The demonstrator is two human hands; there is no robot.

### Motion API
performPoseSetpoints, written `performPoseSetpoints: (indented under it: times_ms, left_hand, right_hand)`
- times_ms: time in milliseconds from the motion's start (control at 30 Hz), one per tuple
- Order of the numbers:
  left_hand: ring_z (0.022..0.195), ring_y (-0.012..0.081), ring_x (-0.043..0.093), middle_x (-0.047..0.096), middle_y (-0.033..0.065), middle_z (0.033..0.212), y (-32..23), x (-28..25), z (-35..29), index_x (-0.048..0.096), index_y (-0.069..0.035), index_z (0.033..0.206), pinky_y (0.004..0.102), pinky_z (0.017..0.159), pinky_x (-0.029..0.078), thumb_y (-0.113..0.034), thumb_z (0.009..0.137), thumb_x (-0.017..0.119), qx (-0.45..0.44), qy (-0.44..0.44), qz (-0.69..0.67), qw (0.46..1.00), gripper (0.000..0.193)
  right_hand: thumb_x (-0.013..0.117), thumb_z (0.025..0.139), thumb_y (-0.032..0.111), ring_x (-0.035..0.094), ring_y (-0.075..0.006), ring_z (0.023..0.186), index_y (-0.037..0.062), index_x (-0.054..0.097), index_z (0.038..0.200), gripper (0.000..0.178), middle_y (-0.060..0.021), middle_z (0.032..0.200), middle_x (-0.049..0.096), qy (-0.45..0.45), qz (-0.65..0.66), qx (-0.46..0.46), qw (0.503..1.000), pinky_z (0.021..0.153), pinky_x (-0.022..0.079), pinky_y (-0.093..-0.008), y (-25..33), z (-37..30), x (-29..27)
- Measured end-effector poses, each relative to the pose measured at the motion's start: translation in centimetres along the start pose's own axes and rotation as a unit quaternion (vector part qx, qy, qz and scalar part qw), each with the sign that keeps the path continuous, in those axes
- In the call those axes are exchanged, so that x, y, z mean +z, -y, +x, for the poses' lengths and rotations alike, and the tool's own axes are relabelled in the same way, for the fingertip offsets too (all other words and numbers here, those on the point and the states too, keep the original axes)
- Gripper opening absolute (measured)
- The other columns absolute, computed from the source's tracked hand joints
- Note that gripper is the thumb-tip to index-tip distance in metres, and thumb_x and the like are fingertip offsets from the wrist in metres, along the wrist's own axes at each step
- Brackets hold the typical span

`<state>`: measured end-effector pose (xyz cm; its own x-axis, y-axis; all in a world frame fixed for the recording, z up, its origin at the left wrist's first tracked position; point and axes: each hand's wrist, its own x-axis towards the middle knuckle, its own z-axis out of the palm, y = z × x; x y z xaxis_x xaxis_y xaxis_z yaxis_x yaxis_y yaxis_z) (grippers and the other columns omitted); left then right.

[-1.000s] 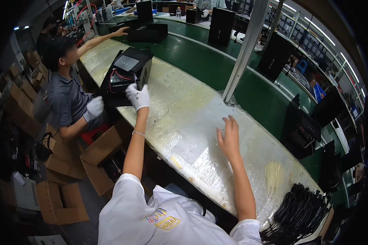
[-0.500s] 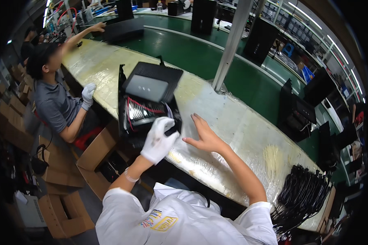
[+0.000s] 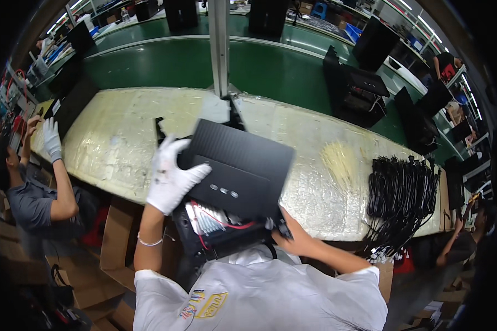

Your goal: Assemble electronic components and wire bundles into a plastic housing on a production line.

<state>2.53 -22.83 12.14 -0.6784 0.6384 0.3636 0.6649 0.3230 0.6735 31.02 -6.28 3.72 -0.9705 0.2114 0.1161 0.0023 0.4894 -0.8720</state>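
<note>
at the bench (image 3: 121, 146), left hand (image 3: 170, 177) and right hand (image 3: 295, 236) grip a black case (image 3: 242, 163).

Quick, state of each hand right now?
Left hand: holding the black case by its left edge.
Right hand: against its right side; grip hidden, can't tell.

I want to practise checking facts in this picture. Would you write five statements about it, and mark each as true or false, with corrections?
1. The person's left hand wears a white glove. True.
2. The right hand is gloved too. False: the right hand is bare.
3. Both hands are away from everything. False: both are on a black case.
4. A bundle of black cables lies to the right of the pale strips. True.
5. A metal post rises beyond the black case. True.
</note>
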Motion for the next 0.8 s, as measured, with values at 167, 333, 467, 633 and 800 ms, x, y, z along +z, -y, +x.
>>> performPoseSetpoints:
  times_ms: [167, 333, 467, 633, 800]
  left_hand:
    - [0.114, 0.0309, 0.059, 0.065, 0.0156, 0.118, -5.1, 6.8, 5.3, 0.062, -0.004, 0.116, 0.0415, 0.107, 0.036, -0.047, 0.073, 0.076, 0.032, 0.119, -0.025, 0.992, 0.062]
    - [0.117, 0.0296, 0.059, 0.064, 0.0190, 0.121, -5.5, 12.4, 14.2, 0.052, -0.002, 0.134, 0.0385, 0.107, 0.037, -0.050, 0.079, 0.072, 0.048, 0.193, -0.110, 0.974, 0.075]
    - [0.118, 0.0291, 0.059, 0.061, 0.0252, 0.125, -6.2, 15.4, 19.6, 0.050, 0.001, 0.137, 0.0339, 0.102, 0.044, -0.049, 0.081, 0.072, 0.078, 0.233, -0.091, 0.965, 0.078]
    - [0.119, 0.0271, 0.059, 0.061, 0.0229, 0.126, -6.8, 14.5, 19.5, 0.051, 0.004, 0.136, 0.0321, 0.101, 0.044, -0.035, 0.081, 0.075, 0.047, 0.211, -0.178, 0.960, 0.072]
    - [0.103, 0.0238, 0.062, 0.063, 0.0154, 0.106, -12.1, 6.9, 6.7, 0.061, 0.002, 0.118, 0.0304, 0.089, 0.049, -0.007, 0.069, 0.079, 0.056, 0.081, -0.360, 0.928, 0.053]
  right_hand:
    - [0.050, 0.080, -0.004, 0.051, -0.0224, 0.115, -0.0067, 0.032, 0.140, 0.063, -0.0154, 0.121, 0.054, -0.125, 0.030, 0.075, 0.989, 0.101, 0.038, -0.0318, -1.2, -4.3, -1.2]
    - [0.068, 0.079, 0.018, 0.043, -0.0417, 0.125, -0.0040, 0.029, 0.141, 0.077, -0.0297, 0.134, 0.041, -0.093, -0.151, 0.008, 0.984, 0.108, 0.034, -0.0448, -4.4, 0.2, -6.8]
    - [0.079, 0.077, 0.044, 0.008, -0.0300, 0.149, 0.0014, -0.001, 0.154, 0.119, -0.0203, 0.161, 0.005, -0.093, 0.182, 0.004, 0.979, 0.121, 0.009, -0.0384, -7.5, 2.6, -13.9]
    - [0.054, 0.098, 0.015, 0.049, -0.0171, 0.125, -0.0034, 0.042, 0.138, 0.046, -0.0106, 0.137, 0.051, -0.238, 0.268, 0.042, 0.932, 0.107, 0.036, -0.0303, -2.4, 6.9, -16.3]
    - [0.065, 0.089, 0.004, 0.051, -0.0220, 0.124, -0.0037, 0.053, 0.128, 0.041, -0.0123, 0.128, 0.058, -0.284, 0.079, -0.052, 0.954, 0.106, 0.039, -0.0358, 2.4, 1.0, -14.3]
